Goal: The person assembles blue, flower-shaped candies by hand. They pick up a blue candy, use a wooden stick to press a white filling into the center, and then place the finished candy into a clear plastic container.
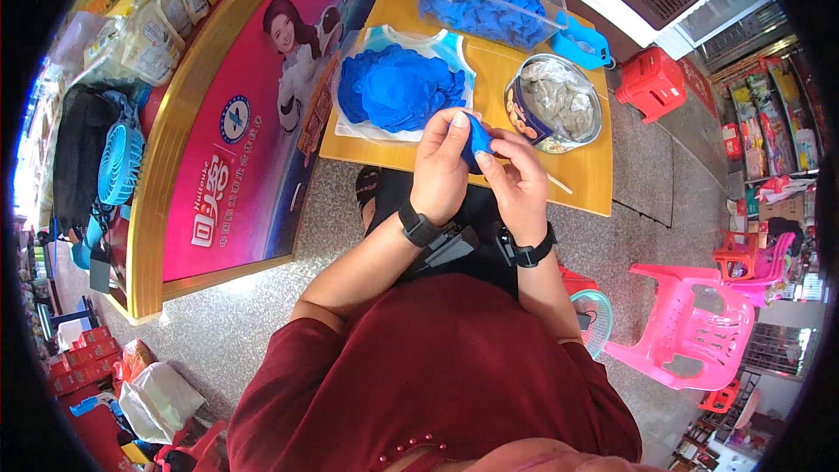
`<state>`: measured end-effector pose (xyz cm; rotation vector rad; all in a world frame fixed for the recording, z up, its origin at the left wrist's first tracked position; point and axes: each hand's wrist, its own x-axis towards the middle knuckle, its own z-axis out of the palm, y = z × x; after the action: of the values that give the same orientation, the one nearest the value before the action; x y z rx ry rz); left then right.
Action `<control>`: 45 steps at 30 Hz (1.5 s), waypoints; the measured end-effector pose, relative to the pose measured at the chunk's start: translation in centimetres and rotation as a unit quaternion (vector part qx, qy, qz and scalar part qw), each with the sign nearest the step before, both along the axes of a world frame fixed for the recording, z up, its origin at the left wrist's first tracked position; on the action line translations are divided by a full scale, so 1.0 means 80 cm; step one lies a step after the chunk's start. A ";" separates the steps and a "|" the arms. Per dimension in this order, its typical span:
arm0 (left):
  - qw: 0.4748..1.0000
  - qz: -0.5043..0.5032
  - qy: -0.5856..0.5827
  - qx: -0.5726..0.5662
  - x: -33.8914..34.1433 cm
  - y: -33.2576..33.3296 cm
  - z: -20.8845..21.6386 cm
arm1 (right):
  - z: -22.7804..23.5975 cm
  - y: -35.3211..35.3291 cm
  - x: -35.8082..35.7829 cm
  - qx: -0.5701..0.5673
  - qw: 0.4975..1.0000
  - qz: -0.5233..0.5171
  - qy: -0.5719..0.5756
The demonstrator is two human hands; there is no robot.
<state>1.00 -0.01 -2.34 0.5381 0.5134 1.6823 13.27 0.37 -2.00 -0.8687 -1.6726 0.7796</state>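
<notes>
A small folded piece of thin, soft blue material (477, 142) is pinched between my two hands, near the table's front edge. My left hand (441, 162) grips it between thumb and fingers from the left. From the right, the thumb and fingertips of my right hand (517, 177) close on its lower part. Just beyond my hands lies a heaped pile of similar blue pieces (402, 87), spread on a white and light-blue cloth or bag (459, 52). Right of the pile stands a round tin (531, 122) with crumpled clear plastic and greyish contents that I cannot make out.
At the back of the wooden table (384, 4), a clear plastic bin (559, 0) holds more blue pieces beside a light-blue plastic holder (581, 42). A pink poster-fronted counter (236, 140) stands left. On the right are a red stool (651, 83) and a pink chair (690, 323).
</notes>
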 end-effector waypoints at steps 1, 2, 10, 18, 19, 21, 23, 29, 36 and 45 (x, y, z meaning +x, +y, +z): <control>1.000 0.012 0.003 0.007 0.000 0.001 0.004 | 0.003 -0.003 -0.002 -0.044 0.998 0.000 0.037; 1.000 0.019 -0.006 0.013 -0.002 0.004 0.006 | 0.007 -0.008 -0.007 -0.089 0.993 0.001 0.074; 0.999 0.020 0.021 0.034 -0.009 0.007 0.005 | 0.004 -0.012 -0.001 -0.167 0.982 0.003 0.089; 0.983 0.072 0.150 0.078 -0.011 0.001 0.003 | 0.016 -0.014 -0.014 -0.097 0.992 -0.025 0.078; 0.976 0.094 0.172 0.098 -0.012 0.003 0.003 | 0.006 -0.009 -0.005 -0.093 0.994 -0.014 0.064; 0.967 0.117 0.200 0.105 -0.015 0.001 0.012 | 0.004 -0.006 -0.003 -0.082 0.995 -0.017 0.051; 0.962 0.123 0.220 0.101 -0.016 -0.002 0.016 | 0.005 -0.003 -0.001 -0.064 0.997 -0.004 0.043; 0.955 0.034 0.291 0.045 -0.016 0.003 -0.002 | 0.010 -0.006 -0.004 -0.120 0.987 -0.001 0.103; 0.971 -0.100 0.217 -0.029 -0.012 0.007 0.008 | 0.023 0.016 0.010 -0.210 0.959 -0.032 0.188; 0.970 -0.120 0.207 -0.029 -0.015 0.010 0.007 | 0.028 0.036 0.013 -0.243 0.958 -0.043 0.142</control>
<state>-0.24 0.77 -1.81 0.8809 0.7634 1.3210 14.33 3.24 0.27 -1.0971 -1.1962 1.2226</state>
